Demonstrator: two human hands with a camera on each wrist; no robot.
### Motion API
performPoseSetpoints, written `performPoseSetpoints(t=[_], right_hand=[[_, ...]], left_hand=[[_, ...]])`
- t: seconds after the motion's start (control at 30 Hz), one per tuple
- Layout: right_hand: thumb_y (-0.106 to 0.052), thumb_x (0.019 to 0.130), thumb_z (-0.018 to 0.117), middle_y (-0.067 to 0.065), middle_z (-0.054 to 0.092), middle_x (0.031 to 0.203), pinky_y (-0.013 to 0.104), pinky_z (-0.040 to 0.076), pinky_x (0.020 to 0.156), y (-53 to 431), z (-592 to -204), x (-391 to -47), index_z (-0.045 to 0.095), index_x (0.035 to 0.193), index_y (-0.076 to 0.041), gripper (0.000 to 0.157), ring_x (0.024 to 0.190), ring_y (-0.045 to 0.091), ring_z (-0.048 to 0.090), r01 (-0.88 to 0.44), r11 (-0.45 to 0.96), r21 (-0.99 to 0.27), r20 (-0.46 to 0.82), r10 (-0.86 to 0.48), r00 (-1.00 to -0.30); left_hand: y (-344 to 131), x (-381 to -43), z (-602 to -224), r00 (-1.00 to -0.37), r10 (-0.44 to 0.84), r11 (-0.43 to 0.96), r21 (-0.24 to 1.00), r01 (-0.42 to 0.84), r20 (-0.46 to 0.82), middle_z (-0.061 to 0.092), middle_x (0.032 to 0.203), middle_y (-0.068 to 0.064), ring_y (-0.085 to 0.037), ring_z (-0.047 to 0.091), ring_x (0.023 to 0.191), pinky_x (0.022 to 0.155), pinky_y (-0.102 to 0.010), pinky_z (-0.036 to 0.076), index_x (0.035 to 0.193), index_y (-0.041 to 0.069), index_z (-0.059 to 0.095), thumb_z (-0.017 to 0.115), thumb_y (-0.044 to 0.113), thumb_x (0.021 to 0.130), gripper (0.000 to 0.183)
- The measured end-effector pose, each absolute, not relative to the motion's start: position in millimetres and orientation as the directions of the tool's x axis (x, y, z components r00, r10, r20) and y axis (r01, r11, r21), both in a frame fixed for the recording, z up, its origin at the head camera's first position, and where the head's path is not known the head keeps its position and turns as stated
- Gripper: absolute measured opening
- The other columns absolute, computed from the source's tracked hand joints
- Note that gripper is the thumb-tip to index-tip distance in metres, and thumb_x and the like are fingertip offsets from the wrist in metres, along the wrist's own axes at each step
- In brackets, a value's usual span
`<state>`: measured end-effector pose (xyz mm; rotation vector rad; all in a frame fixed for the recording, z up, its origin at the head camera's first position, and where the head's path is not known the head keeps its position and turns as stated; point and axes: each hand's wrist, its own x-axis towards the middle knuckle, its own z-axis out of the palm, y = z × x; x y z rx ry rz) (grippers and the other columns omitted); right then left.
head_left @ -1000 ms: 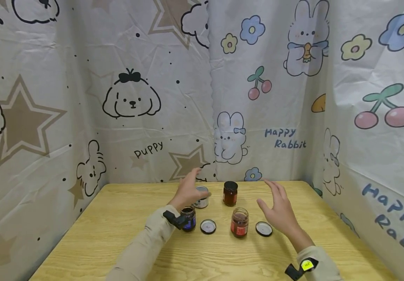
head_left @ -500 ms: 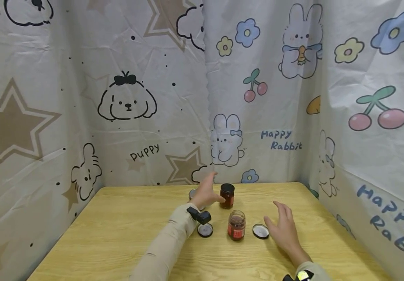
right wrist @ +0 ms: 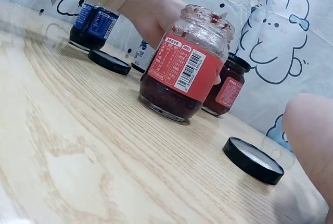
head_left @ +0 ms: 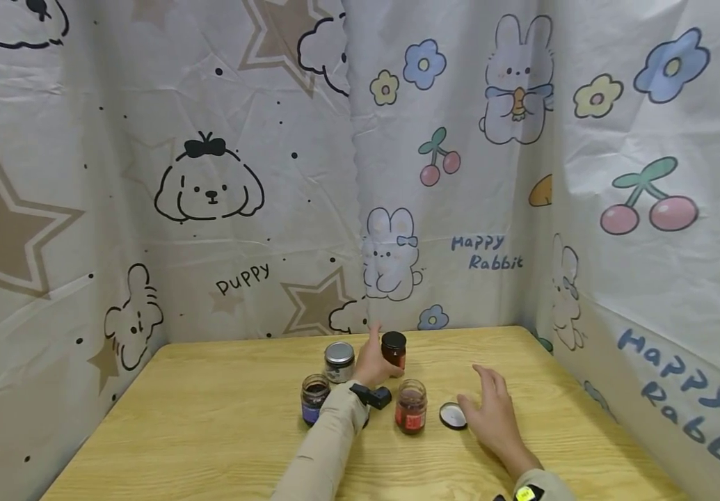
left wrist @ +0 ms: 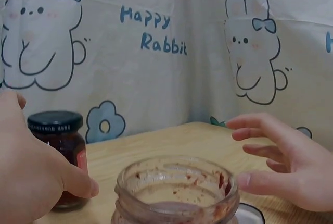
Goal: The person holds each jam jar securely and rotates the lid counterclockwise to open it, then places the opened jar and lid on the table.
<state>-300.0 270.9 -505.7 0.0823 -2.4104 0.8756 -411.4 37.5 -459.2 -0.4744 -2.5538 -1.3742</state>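
Note:
My left hand (head_left: 375, 362) reaches to the back jar of dark red jam (head_left: 394, 346), which has a black lid. In the left wrist view the thumb lies across the front of that jam jar (left wrist: 65, 140), with the fingers spread apart from the thumb; contact is unclear. My right hand (head_left: 494, 417) hovers with loosely bent fingers beside an upturned black-rimmed lid (head_left: 453, 416), holding nothing. Between the hands stands a lidless red-label jam jar (head_left: 411, 410), its glass smeared inside, as the right wrist view shows on the same jar (right wrist: 182, 73).
Left of my left forearm stand an open blue-label jar (head_left: 314, 400) and a silver-lidded jar (head_left: 339, 362). A second loose lid (right wrist: 109, 61) lies by the blue-label jar, mostly behind the sleeve in the head view. Printed curtains (head_left: 259, 209) enclose the wooden table (head_left: 222, 417).
My left hand has moved right, from over the silver-lidded jar to the black-lidded jam jar. The right hand has come lower and nearer. The head view has turned slightly right.

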Motion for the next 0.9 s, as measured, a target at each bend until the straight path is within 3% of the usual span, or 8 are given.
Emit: performPoseSetpoints(t=[0.3, 0.53, 0.67, 0.9], right_hand=[[-0.024, 0.082, 0.07, 0.018, 0.03, 0.137, 0.06, 0.032, 0.091, 268, -507, -298, 0.037, 0.138, -0.013, 0.066, 0.117, 0.043, 0.038, -0.201, 0.8, -0.566, 0.509, 0.147, -0.848], [-0.022, 0.084, 0.068, 0.02, 0.028, 0.139, 0.061, 0.03, 0.093, 266, -508, -298, 0.036, 0.139, -0.014, 0.064, 0.12, 0.044, 0.035, -0.192, 0.78, -0.595, 0.488, 0.161, -0.858], [-0.023, 0.083, 0.069, 0.02, 0.029, 0.139, 0.06, 0.03, 0.094, 265, -509, -299, 0.036, 0.139, -0.013, 0.065, 0.121, 0.043, 0.034, -0.191, 0.778, -0.599, 0.489, 0.166, -0.856], [-0.024, 0.084, 0.068, 0.02, 0.028, 0.138, 0.06, 0.03, 0.094, 266, -506, -299, 0.036, 0.139, -0.011, 0.066, 0.122, 0.042, 0.034, -0.179, 0.783, -0.596, 0.482, 0.17, -0.859]], left_hand=[[49, -416, -493, -0.93, 0.084, 0.498, 0.793, 0.351, 0.359, 0.057, 0.116, -0.019, -0.03, 0.056, 0.103, 0.089, -0.042, 0.044, 0.137, 0.0, 0.035, 0.084, 0.01, 0.065, 0.088], [47, -418, -499, -0.939, 0.055, 0.492, 0.809, 0.322, 0.34, 0.055, 0.111, -0.009, -0.024, 0.053, 0.102, 0.088, -0.039, 0.044, 0.121, 0.003, 0.052, 0.085, 0.014, 0.067, 0.064], [45, -419, -499, -0.936, 0.067, 0.513, 0.792, 0.33, 0.347, 0.052, 0.105, -0.009, -0.025, 0.053, 0.097, 0.086, -0.04, 0.044, 0.114, 0.003, 0.057, 0.085, 0.017, 0.066, 0.058], [44, -421, -499, -0.942, 0.075, 0.478, 0.817, 0.322, 0.327, 0.061, 0.093, -0.003, -0.019, 0.058, 0.086, 0.076, -0.036, 0.048, 0.108, 0.007, 0.059, 0.087, 0.018, 0.064, 0.054]])
